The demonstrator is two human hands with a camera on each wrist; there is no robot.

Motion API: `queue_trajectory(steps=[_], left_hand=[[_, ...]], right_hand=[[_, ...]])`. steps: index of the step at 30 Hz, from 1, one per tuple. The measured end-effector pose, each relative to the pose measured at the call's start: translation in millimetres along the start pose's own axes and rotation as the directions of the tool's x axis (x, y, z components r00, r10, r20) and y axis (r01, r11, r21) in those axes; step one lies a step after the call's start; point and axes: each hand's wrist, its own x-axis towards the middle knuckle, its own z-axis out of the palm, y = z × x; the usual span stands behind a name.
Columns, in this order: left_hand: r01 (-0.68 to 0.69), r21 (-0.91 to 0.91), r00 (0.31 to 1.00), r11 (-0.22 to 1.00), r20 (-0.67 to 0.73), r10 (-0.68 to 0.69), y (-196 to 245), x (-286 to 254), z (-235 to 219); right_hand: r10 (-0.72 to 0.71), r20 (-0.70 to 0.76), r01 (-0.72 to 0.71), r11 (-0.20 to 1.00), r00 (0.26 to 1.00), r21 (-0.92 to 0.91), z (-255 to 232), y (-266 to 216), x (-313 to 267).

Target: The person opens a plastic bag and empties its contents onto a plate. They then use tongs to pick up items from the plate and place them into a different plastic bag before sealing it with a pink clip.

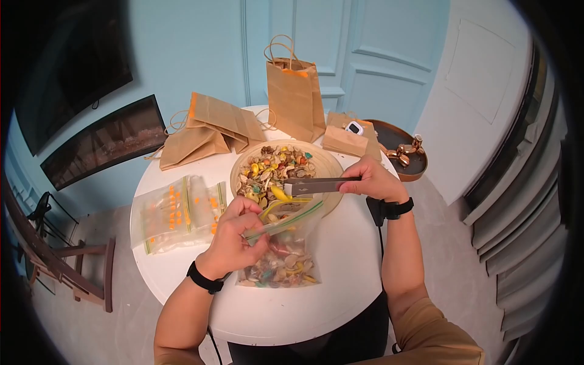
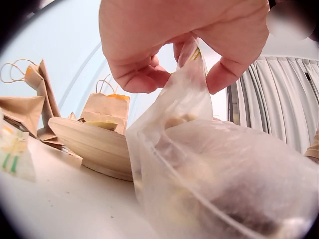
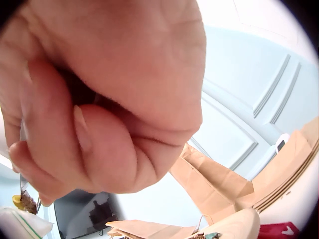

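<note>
My left hand [image 1: 234,236] pinches the top edge of a clear zip bag [image 1: 246,277], which stands partly filled with potpourri on the white table. In the left wrist view, thumb and fingers grip the bag's gathered rim [image 2: 192,82]. Metal tongs [image 1: 319,186] are in my right hand [image 1: 374,182], whose fingers curl round them in the right wrist view. At the tongs' tips a yellow piece [image 1: 280,194] hangs over the bag's open mouth. Just behind is a round wooden bowl [image 1: 328,159] of mixed potpourri [image 1: 271,170].
Flat zip bags [image 1: 161,213] with orange print lie at the left. Brown paper bags lean [image 1: 213,131] and stand [image 1: 295,100] behind the bowl. A small white timer [image 1: 354,128] sits on folded paper bags [image 1: 344,142]. A round dark tray [image 1: 417,167] holds copper-coloured pieces at the right.
</note>
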Motion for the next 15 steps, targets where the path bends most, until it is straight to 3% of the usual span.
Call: queue_trajectory(steps=[4, 10, 13, 15], left_hand=[[-0.022, 0.016, 1.0, 1.0, -0.002, 0.022, 1, 1, 0], [-0.051, 0.039, 0.999, 0.998, 0.011, 0.05, 1, 1, 0], [-0.042, 0.015, 0.998, 0.999, 0.056, 0.041, 1, -1, -1], [-0.074, -0.023, 0.992, 0.997, 0.101, 0.076, 0, -1, -1]], right_hand=[[-0.062, 0.093, 0.064, 0.998, 0.994, -0.019, -1, 9, 3], [0.036, 0.124, -0.043, 0.997, 0.992, 0.056, -5, 7, 1], [0.03, -0.085, -0.017, 0.988, 0.996, 0.151, 0, 20, 8], [0.077, -0.19, -0.056, 0.992, 0.979, 0.113, 4, 30, 14]])
